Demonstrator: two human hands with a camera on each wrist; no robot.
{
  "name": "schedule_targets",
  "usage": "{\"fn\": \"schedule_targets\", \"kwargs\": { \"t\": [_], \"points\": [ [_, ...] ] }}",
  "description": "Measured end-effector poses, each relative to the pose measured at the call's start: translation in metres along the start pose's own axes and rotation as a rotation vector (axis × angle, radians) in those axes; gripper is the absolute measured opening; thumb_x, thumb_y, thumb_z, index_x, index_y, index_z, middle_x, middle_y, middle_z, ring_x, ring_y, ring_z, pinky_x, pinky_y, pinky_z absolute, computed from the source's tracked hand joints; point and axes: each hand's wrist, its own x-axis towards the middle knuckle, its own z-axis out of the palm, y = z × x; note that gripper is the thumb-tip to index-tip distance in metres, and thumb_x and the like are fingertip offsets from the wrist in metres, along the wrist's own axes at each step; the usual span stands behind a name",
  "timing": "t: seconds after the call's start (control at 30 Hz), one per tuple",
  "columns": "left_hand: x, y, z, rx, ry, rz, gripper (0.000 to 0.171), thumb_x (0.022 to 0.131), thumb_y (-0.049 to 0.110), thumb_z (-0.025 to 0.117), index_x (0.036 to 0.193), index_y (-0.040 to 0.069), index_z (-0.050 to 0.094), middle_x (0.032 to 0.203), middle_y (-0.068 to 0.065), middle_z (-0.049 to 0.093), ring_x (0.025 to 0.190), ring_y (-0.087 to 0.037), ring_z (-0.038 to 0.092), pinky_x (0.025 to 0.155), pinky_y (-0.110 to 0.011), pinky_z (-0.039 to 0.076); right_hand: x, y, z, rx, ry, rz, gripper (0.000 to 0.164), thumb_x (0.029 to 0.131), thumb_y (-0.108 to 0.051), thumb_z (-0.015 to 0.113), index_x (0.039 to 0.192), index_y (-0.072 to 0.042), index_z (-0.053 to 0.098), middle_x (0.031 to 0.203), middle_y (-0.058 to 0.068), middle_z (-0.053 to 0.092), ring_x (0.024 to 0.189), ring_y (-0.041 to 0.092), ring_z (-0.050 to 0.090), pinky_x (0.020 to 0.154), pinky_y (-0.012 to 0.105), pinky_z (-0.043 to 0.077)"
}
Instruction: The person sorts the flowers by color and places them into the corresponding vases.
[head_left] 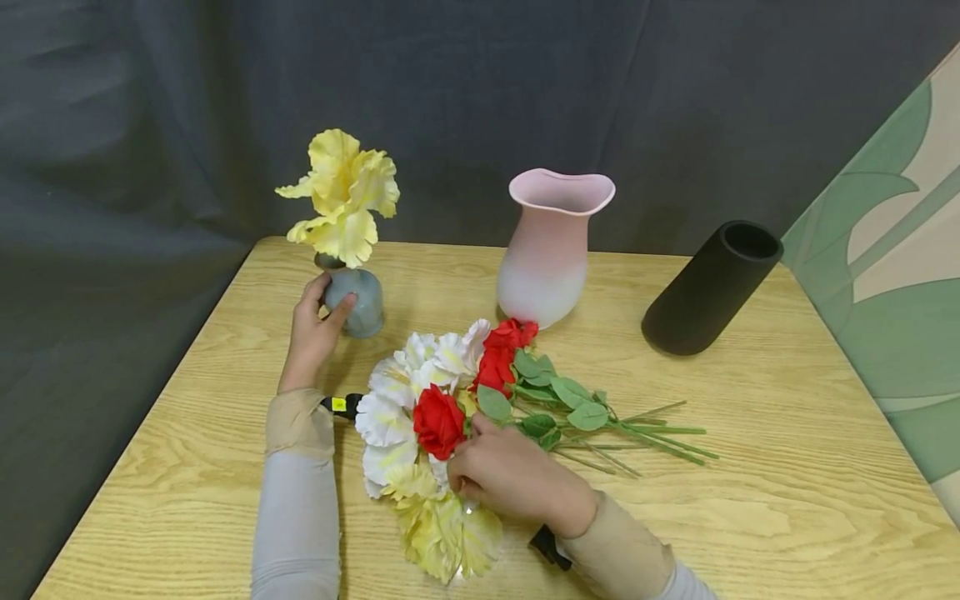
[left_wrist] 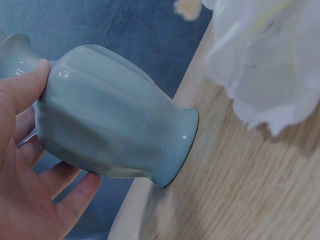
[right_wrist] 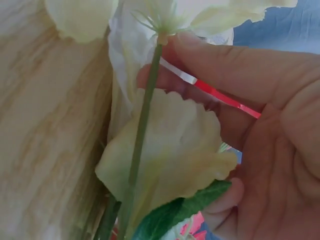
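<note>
Wood-grained table (head_left: 757, 533), running out of frame at the near side. Nearest: right hand (head_left: 517, 471) bent into a loose bunch, over pale yellow flowers (head_left: 438, 533). Wrist view puts thumb and forefinger about a green stem (right_wrist: 143, 125), just under a flower head (right_wrist: 215, 16); whether the pinch is closed, cannot tell. Beside these, white flowers (head_left: 386, 417) and red roses (head_left: 438, 421). Heads gathered left, leafy stems (head_left: 663, 430) trailing right; likely laid so the blooms come easily to hand.

Farther, on the left: small blue-grey vase (head_left: 362, 304), upright, holding a yellow bloom (head_left: 345, 196) that rises well above the rim. Left hand (head_left: 313, 329) has the vase by its shoulder, thumb one side, fingers the other, spread to its width. Probably a steadying hold against a top-heavy load.

Beyond the roses, pink-and-white vase (head_left: 546, 262), upright, wavy mouth flared. Well to its right, black vase (head_left: 705, 296), inside dark. Behind all, dark cloth (head_left: 450, 100); leaf-patterned panel (head_left: 922, 350) far right.
</note>
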Motion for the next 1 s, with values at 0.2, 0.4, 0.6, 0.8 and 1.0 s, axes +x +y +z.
{"fn": "schedule_targets", "kwargs": {
  "t": [0.2,0.4,0.6,0.8,1.0],
  "points": [
    [-0.001,0.000,-0.001,0.003,0.004,0.000,0.064,0.102,0.016,0.055,0.155,-0.003,0.024,0.157,-0.024,0.029,0.147,-0.038,0.028,0.117,-0.056,0.032,0.001,-0.002,0.004,-0.080,-0.046,0.044,0.026,0.084,-0.011,0.075,0.066,-0.024,0.062,0.069,-0.015,0.051,0.104,0.020,0.056,0.059,0.025,0.036],
    [-0.003,0.001,-0.001,0.015,0.011,0.025,0.063,0.102,0.018,0.056,0.155,-0.002,0.027,0.155,-0.024,0.031,0.146,-0.039,0.030,0.115,-0.058,0.034,0.000,-0.002,0.005,-0.102,-0.051,0.044,0.026,0.087,-0.016,0.074,0.067,-0.025,0.062,0.072,-0.013,0.054,0.129,0.035,0.054,0.074,0.039,0.051],
    [-0.003,0.000,-0.001,0.015,0.007,0.035,0.064,0.102,0.020,0.057,0.155,-0.002,0.027,0.155,-0.024,0.031,0.146,-0.040,0.031,0.114,-0.059,0.034,-0.002,-0.001,-0.002,-0.074,0.016,-0.011,0.018,0.091,-0.018,0.069,0.074,-0.024,0.066,0.072,-0.014,0.052,0.099,0.018,0.057,0.073,0.031,0.050],
    [-0.003,0.000,-0.001,0.017,0.006,0.041,0.065,0.102,0.020,0.057,0.155,-0.002,0.027,0.155,-0.025,0.031,0.145,-0.040,0.031,0.114,-0.060,0.034,-0.004,-0.001,-0.010,-0.001,0.160,-0.074,0.006,0.091,-0.024,0.071,0.085,-0.021,0.073,0.082,-0.015,0.065,0.084,0.009,0.041,0.072,0.018,0.036],
    [-0.003,0.001,0.000,0.018,0.007,0.031,0.062,0.102,0.019,0.056,0.154,-0.002,0.028,0.155,-0.024,0.032,0.145,-0.039,0.032,0.114,-0.059,0.035,-0.006,0.001,-0.017,0.111,0.241,-0.105,0.005,0.091,-0.023,0.071,0.087,-0.020,0.073,0.083,-0.015,0.065,0.087,0.007,0.042,0.077,0.020,0.039]
  ]
}}
